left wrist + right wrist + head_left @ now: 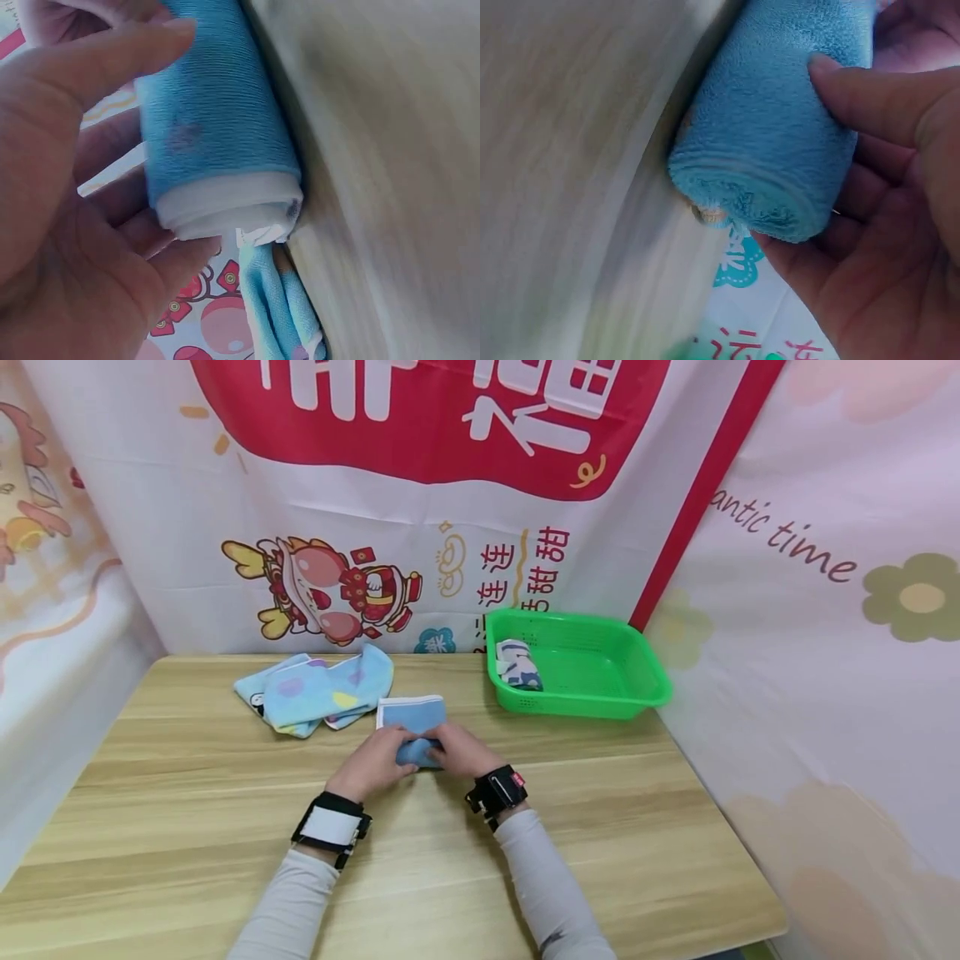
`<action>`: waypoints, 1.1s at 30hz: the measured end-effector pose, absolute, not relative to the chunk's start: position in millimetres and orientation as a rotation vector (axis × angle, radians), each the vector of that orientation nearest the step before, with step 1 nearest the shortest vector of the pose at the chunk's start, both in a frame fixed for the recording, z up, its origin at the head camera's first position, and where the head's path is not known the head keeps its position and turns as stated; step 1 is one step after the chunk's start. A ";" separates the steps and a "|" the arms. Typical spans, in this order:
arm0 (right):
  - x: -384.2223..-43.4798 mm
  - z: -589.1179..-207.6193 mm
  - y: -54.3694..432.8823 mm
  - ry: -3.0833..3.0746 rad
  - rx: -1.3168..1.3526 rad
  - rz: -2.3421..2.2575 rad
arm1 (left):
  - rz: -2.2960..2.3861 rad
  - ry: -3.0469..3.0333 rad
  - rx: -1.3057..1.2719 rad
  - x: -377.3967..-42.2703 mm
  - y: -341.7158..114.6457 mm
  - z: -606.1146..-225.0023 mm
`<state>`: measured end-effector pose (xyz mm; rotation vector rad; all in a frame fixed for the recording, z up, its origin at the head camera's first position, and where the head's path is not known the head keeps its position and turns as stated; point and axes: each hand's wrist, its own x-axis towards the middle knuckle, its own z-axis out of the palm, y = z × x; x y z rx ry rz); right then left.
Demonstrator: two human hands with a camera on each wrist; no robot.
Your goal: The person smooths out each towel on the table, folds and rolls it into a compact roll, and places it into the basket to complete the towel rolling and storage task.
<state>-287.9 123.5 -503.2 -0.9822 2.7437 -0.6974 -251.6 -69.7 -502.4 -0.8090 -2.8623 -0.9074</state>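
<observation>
A blue towel (411,713), partly rolled up, lies at the middle of the table. Its flat part with a white edge extends beyond the hands. My left hand (378,760) holds the left end of the roll, thumb on the near side and fingers around the far side. In the left wrist view that end of the rolled towel (217,112) shows white layered edging. From the other side, my right hand (463,752) grips the roll, its thumb pressing the near face. The right wrist view shows the towel's spiral end (769,199) just above the tabletop.
A light-blue patterned cloth (322,689) lies loosely crumpled at the back left. At the back right stands a green basket (585,703) with a rolled white-and-blue cloth (517,665) inside its left end. Printed hangings (442,510) border the wooden table (420,877).
</observation>
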 end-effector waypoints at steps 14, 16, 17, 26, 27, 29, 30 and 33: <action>-268.4 -480.7 108.3 3.065 -0.903 -0.482 | -0.812 -2.972 -0.872 -279.5 -68.8 -502.5; -264.5 -479.8 102.6 3.095 -0.884 -0.402 | -0.829 -3.012 -0.858 -283.8 -68.3 -499.7; -263.7 -481.0 100.3 3.106 -0.877 -0.363 | -0.841 -3.030 -0.844 -284.9 -68.1 -498.5; -285.6 -494.1 93.0 3.103 -0.901 -0.239 | -0.844 -2.842 -0.702 -277.7 -67.4 -501.6; -289.1 -492.5 93.2 3.080 -0.906 -0.245 | -0.833 -2.814 -0.695 -276.7 -67.6 -502.1; -296.2 -488.7 93.8 3.029 -0.913 -0.285 | -0.827 -2.771 -0.699 -274.5 -68.5 -503.0; -299.6 -486.9 94.3 3.002 -0.912 -0.306 | -0.825 -2.763 -0.704 -273.7 -69.1 -503.3; -307.0 -480.5 94.8 2.920 -0.889 -0.343 | -0.826 -2.771 -0.711 -273.1 -70.6 -505.1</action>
